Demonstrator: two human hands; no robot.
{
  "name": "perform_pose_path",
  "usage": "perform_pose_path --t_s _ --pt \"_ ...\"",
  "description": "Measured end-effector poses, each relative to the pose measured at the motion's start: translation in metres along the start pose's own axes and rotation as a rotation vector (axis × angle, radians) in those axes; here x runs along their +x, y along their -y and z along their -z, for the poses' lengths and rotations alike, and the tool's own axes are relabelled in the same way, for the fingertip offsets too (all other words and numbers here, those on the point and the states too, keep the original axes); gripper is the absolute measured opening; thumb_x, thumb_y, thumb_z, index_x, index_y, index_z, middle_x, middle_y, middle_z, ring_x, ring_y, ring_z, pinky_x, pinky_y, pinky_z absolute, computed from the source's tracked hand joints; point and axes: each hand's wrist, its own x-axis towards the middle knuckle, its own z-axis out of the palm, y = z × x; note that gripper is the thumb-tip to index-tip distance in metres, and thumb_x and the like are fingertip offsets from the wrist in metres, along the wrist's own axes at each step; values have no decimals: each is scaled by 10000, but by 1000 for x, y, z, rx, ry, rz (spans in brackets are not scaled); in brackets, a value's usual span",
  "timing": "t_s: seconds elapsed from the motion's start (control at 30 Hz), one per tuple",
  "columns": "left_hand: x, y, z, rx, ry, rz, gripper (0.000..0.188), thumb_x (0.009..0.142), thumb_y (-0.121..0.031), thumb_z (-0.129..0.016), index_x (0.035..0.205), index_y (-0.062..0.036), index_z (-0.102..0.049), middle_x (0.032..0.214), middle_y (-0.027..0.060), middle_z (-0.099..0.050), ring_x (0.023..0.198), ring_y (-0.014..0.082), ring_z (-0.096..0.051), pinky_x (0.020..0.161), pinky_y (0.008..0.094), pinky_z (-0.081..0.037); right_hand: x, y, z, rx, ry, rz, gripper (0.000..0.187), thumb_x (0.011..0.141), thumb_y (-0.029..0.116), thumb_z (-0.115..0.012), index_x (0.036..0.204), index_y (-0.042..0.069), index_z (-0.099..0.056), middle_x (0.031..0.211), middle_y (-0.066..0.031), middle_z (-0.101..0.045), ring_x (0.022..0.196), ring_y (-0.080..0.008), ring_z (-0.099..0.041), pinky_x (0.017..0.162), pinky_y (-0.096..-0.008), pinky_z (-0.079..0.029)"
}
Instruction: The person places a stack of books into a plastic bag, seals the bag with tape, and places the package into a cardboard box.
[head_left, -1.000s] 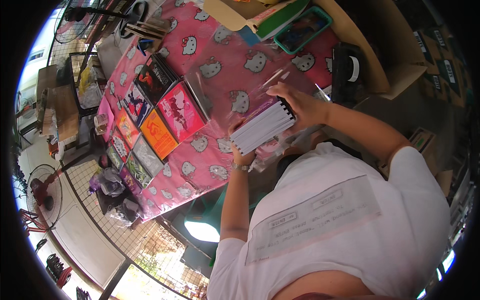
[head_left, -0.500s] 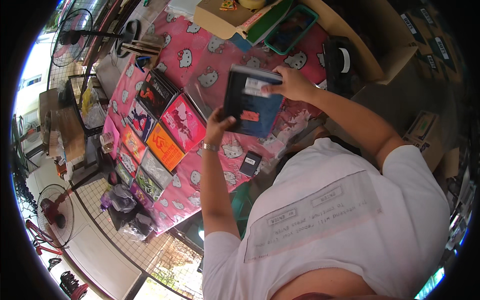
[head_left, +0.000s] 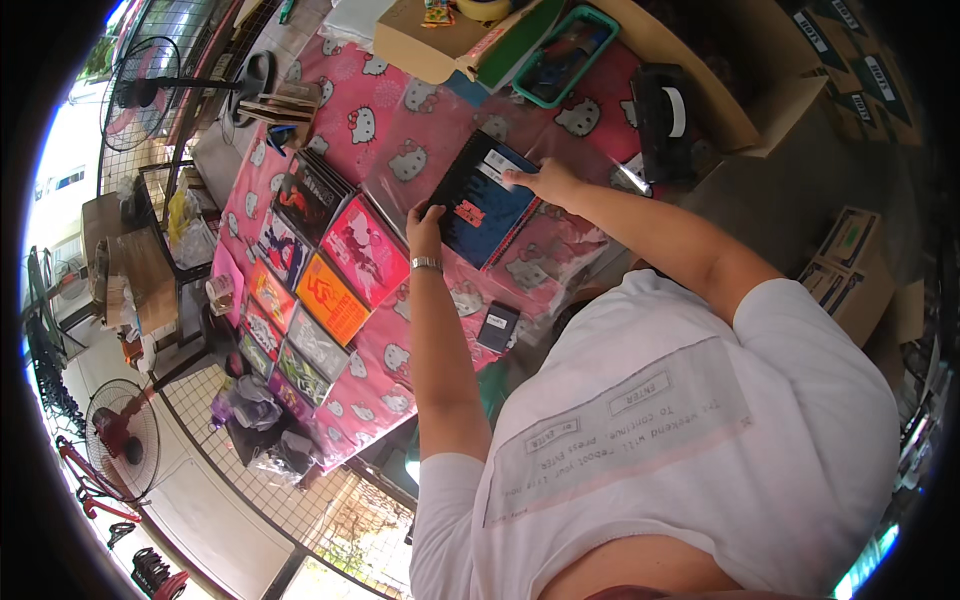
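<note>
Both my hands grip a dark blue notebook [head_left: 490,207] with a white label and a small red print on its cover. My left hand [head_left: 425,228] is closed on its left corner, the thumb lying on the cover. At the upper right edge my right hand [head_left: 550,183] pinches it, thumb beside the white label. A clear plastic sheet [head_left: 395,180] spreads on the pink patterned tablecloth [head_left: 376,95] beneath it. Closer to my body lies a small black box [head_left: 497,326] with a white label.
Colourful covers, among them a pink one [head_left: 366,255] and an orange one [head_left: 332,298], lie in rows at left. A cardboard box [head_left: 425,40], a green-rimmed tray [head_left: 566,57] and a black tape dispenser [head_left: 664,120] stand along the far and right sides. A fan [head_left: 122,440] is at far left.
The notebook has come down toward the table and moved slightly left, tilting flatter. Both hands moved with it, keeping hold of its edges.
</note>
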Motion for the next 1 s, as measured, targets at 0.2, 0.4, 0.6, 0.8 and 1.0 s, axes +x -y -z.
perform_pose_path --t_s 0.2,0.4,0.6,0.8,1.0 --pt "-4 -9 -11 64 -55 -16 451 685 -183 -714 1079 21 -630 970 90 -652 918 179 -587 826 288 -448 -81 15 22 -690 -599 1044 490 748 441 -724 1041 64 -616 932 -81 -592 897 -279 -595 789 -407 -467" --pt "-43 5 -2 58 -305 -189 633 716 -228 -744 1248 19 -503 1182 142 -569 1045 234 -546 894 337 -435 -89 -102 -9 -1002 437 1483 257 737 296 -655 862 88 -571 856 -65 -544 814 -258 -583 702 -401 -475" --pt "-178 63 11 631 -291 -428 718 734 -282 -755 1325 -34 -431 1270 199 -488 1204 378 -439 1017 484 -344 -82 -104 -8 -1259 611 1308 167 808 239 -536 767 90 -600 786 -66 -586 828 -225 -614 659 -373 -500" --pt "-251 118 5 941 -217 -305 789 671 -293 -786 1350 -117 -424 1291 176 -472 1204 389 -434 1038 540 -305 -90 -83 -19 -1128 545 1355 146 768 220 -626 791 78 -600 854 -70 -581 872 -231 -619 681 -374 -521" --pt "-236 122 11 826 -222 -224 705 620 -277 -824 1220 -108 -495 1196 162 -517 1134 383 -468 988 505 -348 -61 -85 -30 -1147 775 1039 214 737 262 -719 800 81 -624 1002 -85 -568 933 -279 -614 701 -406 -530"
